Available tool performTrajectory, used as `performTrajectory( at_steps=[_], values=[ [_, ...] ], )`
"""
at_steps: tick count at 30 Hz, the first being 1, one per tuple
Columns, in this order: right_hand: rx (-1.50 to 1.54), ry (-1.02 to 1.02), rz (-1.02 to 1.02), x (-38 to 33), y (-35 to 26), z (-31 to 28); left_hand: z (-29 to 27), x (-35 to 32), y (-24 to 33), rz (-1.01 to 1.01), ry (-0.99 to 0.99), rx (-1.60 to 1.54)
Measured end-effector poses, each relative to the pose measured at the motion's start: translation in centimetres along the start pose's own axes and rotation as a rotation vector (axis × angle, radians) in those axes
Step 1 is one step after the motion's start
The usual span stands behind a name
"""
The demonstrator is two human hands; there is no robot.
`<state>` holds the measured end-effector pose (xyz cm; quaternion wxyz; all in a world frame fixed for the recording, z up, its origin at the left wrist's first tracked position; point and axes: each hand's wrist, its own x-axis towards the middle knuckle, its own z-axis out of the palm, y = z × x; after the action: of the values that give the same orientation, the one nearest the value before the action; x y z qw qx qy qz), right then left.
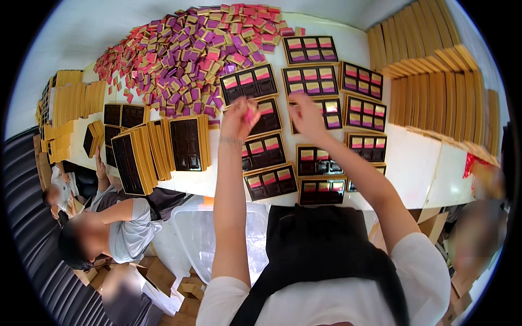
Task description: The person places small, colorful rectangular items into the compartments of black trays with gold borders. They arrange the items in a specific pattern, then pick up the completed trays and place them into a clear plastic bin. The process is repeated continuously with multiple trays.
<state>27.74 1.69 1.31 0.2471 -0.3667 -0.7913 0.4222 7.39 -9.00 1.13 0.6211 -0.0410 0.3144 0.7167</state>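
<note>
Head view: bare arms reach out over a white table (215,182), left hand (236,117) closed around some pink pieces (252,116), above the left column of dark trays, partly covering the second tray (267,124) from the far end. Right hand (307,115) blurred over the middle column's third tray (333,120); can't tell whether it grips anything. Left-column far tray (248,85): pink pieces in the far row, dark bare slots in the near row. Far tray (310,50) of the middle column has both rows filled. Big heap (187,65) of pink, purple and gold pieces, far left. Stacked trays (155,149) nearer on the left, more gold-edged stacks (435,103) far right. Co-worker (130,228) near left, clear bin (198,233) below the table edge.
</note>
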Motion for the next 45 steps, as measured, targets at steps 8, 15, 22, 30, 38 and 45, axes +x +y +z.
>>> performTrajectory(
  at_steps=[8,15,22,30,38,45],
  values=[
    [-0.369,-0.026,-0.184,17.7,3.8,-0.4,9.0,16.6,12.1,0.176,0.281,0.547],
    [-0.182,-0.106,-0.081,23.0,3.7,2.4,10.5,20.7,13.2,0.426,0.243,1.523],
    [-0.569,-0.178,0.028,21.3,1.8,7.1,5.2,19.9,7.5,0.678,0.270,2.250],
    [0.020,-0.134,0.061,21.5,5.1,5.6,2.4,18.8,8.9,0.959,0.367,1.753],
    [0.680,-0.133,0.529,15.1,3.1,-4.9,5.5,10.1,4.1,0.380,0.090,0.757],
    [0.820,-0.178,0.402,8.6,1.4,-8.5,6.4,5.2,0.1,0.406,-0.009,0.702]
  ],
)
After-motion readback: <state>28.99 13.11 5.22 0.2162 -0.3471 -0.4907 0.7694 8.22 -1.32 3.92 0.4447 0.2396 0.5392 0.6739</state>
